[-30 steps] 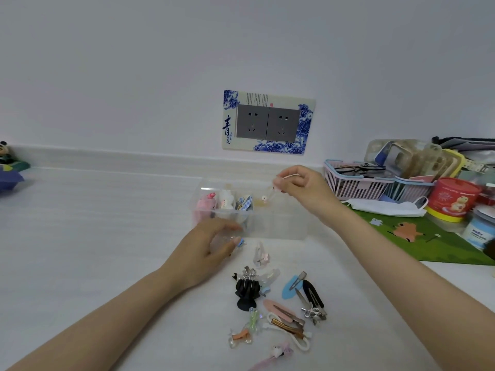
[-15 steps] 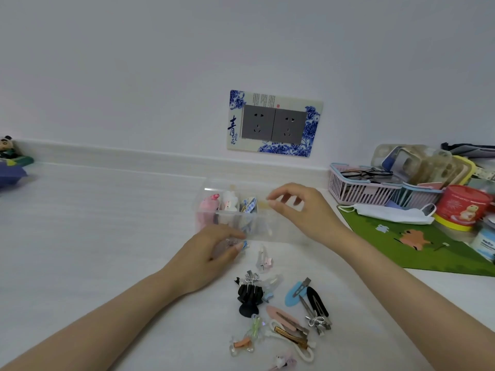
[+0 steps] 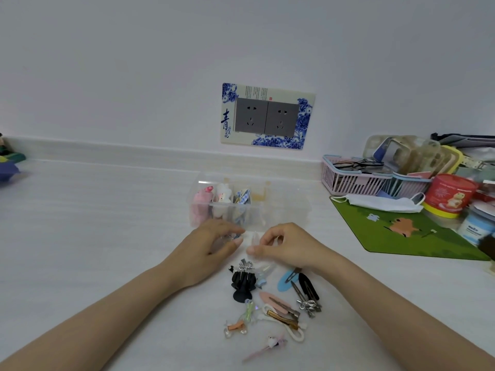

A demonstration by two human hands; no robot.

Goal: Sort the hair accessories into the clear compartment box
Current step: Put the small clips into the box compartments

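On the white table [image 3: 107, 236], just in front of the clear compartment box [image 3: 281, 210], both hands meet over a small pale, translucent hair clip [image 3: 255, 240]. The right hand [image 3: 289, 247] pinches this clip between thumb and forefinger; the left hand [image 3: 211, 247] is curled beside it, fingers bent around something clear and partly hidden, so its grasp cannot be told for certain. The box stands near the wall, its left compartments holding a pink plush accessory [image 3: 201, 202], a white one [image 3: 222, 196] and a blue checked one [image 3: 242, 199]; its right compartments look unfilled apart from a faint yellowish piece. Nearer the person lies the unsorted pile: a black claw clip [image 3: 242, 283], a blue snap clip [image 3: 286, 279], a black snap clip [image 3: 308, 286], a pink snap clip [image 3: 273, 299], a brown bar clip [image 3: 281, 317], and several small clear and pastel pieces. To the right are a green mat [image 3: 401, 234], a white face mask [image 3: 375, 203] and a pink basket [image 3: 353, 178]. A decorated double socket plate [image 3: 267, 116] is fixed to the wall.
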